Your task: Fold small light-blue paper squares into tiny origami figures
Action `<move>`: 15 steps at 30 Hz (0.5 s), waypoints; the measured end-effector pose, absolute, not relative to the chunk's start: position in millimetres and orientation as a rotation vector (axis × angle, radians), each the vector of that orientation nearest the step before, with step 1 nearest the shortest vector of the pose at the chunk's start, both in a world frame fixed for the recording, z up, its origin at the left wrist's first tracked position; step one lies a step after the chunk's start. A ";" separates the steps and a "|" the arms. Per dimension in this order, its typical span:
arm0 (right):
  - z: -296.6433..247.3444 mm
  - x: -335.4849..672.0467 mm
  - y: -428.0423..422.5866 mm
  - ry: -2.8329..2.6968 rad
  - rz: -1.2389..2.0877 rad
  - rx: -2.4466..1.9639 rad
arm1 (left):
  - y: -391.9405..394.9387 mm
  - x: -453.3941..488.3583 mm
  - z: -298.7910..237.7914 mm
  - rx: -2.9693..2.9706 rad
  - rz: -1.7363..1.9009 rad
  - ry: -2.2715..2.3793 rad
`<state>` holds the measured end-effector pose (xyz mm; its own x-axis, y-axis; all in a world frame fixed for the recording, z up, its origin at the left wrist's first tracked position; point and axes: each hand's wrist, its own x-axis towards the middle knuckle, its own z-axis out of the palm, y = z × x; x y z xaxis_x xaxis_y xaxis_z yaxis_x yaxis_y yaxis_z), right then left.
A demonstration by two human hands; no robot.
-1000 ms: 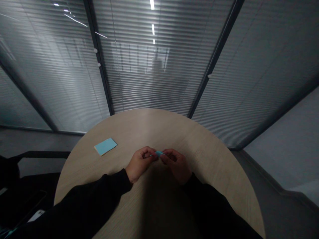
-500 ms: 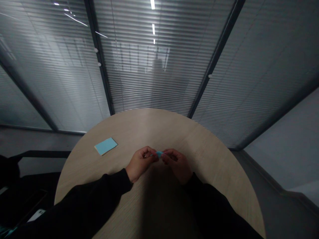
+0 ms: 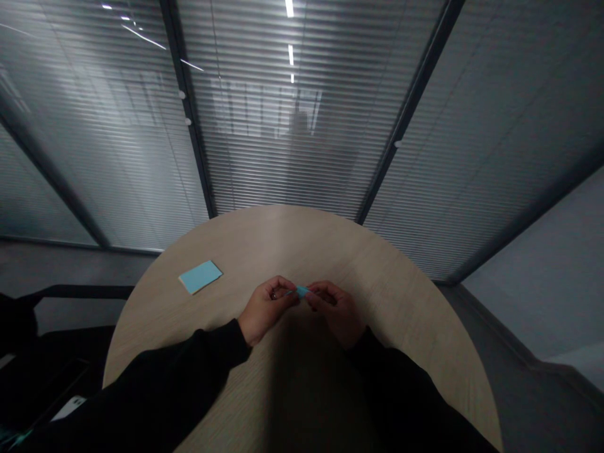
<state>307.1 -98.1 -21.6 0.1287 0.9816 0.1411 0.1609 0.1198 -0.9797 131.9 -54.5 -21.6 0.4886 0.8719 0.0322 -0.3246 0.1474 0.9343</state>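
My left hand [image 3: 265,308] and my right hand [image 3: 336,309] meet over the middle of a round pale wooden table [image 3: 401,296]. Both pinch a small folded piece of light blue paper [image 3: 301,290] between their fingertips, just above the tabletop. A ring shows on a finger of my left hand. Both arms wear black sleeves. A pad of light blue paper [image 3: 200,277] lies flat on the table, well to the left of my left hand.
Glass partitions with shut blinds and dark frames [image 3: 189,119] stand right behind the table. A dark chair [image 3: 51,340] sits at the left edge, with a white item on it. Grey floor lies to the right.
The small blue paper shows a little shorter between my fingertips than a second ago. My hands have barely moved.
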 end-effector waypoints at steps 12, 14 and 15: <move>-20.6 302.4 -100.1 -1.256 1.012 -1.316 | -58.3 132.0 -15.8 1.181 0.884 0.614; -19.7 302.2 -100.3 -1.239 1.019 -1.319 | -59.1 131.9 -15.4 1.225 0.883 0.635; -19.4 302.2 -100.3 -1.236 1.022 -1.320 | -59.3 131.9 -15.4 1.236 0.887 0.640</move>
<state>302.2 -100.3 -19.4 0.1150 0.9918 0.0561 0.1314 0.0408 -0.9905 131.9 -59.3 -15.4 0.5260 0.8491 0.0478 -0.2218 0.0827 0.9716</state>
